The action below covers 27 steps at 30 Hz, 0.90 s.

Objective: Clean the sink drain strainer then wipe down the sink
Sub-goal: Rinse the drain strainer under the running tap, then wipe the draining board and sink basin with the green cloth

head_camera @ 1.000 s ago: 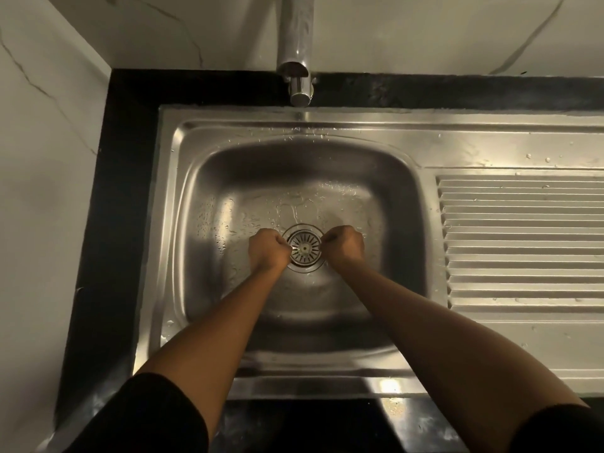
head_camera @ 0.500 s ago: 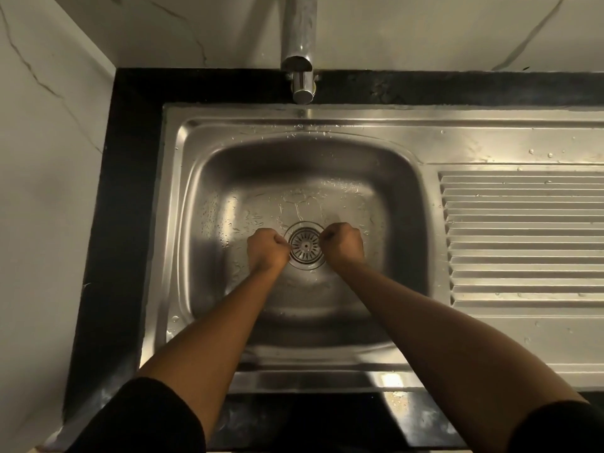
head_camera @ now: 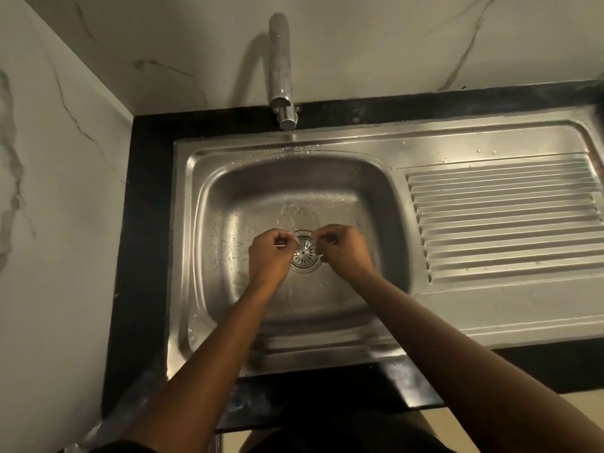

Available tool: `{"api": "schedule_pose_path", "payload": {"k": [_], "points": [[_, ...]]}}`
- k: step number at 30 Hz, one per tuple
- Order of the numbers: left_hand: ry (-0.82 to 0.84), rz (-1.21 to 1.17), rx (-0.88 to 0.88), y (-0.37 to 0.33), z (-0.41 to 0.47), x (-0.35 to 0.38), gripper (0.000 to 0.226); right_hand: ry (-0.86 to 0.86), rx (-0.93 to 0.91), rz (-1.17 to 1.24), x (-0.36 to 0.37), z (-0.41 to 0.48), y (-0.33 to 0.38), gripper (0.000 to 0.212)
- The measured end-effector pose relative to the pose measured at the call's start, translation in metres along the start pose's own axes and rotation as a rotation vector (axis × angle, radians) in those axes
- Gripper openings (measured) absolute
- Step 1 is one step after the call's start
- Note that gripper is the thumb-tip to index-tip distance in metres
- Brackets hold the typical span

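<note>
The round metal drain strainer [head_camera: 304, 252] sits at the middle of the wet steel sink basin [head_camera: 294, 181]. My left hand [head_camera: 269, 256] pinches its left edge with curled fingers. My right hand [head_camera: 346, 253] pinches its right edge the same way. Both hands cover the strainer's sides, and only its slotted centre shows between them. The strainer looks slightly raised above the drain ring [head_camera: 305, 269], though I cannot tell for sure. Water drops lie on the basin floor.
A chrome faucet [head_camera: 281, 76] hangs over the sink's back rim. A ribbed drainboard [head_camera: 503, 220] lies to the right of the basin. Black countertop [head_camera: 147, 230] frames the sink, with marble walls at the left and behind.
My view has pulled back and tilted. Both hands have shifted from fists beside the drain to fingers gripping the strainer's edges, and the strainer seems to have risen a little.
</note>
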<state>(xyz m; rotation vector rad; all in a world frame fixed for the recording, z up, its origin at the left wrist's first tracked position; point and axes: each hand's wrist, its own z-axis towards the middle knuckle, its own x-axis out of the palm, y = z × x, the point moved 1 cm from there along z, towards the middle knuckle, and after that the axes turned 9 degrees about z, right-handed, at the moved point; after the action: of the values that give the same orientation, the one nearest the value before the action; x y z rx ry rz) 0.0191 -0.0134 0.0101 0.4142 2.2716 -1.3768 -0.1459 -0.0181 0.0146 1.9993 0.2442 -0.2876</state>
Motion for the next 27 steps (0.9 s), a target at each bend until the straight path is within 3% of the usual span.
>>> {"api": "schedule_pose_path", "payload": {"k": [10, 19, 27], "points": [[0.090, -0.178, 0.148, -0.071, -0.062, -0.012, 0.010, 0.008, 0.031, 0.508, -0.061, -0.080, 0.049, 0.014], [0.246, -0.185, 0.278, -0.130, -0.126, 0.042, 0.010, -0.162, -0.046, 0.630, -0.159, -0.133, 0.036, 0.015], [0.295, -0.138, 0.346, -0.175, -0.203, 0.135, 0.013, -0.256, -0.092, 0.614, -0.276, -0.184, -0.015, 0.016]]}}
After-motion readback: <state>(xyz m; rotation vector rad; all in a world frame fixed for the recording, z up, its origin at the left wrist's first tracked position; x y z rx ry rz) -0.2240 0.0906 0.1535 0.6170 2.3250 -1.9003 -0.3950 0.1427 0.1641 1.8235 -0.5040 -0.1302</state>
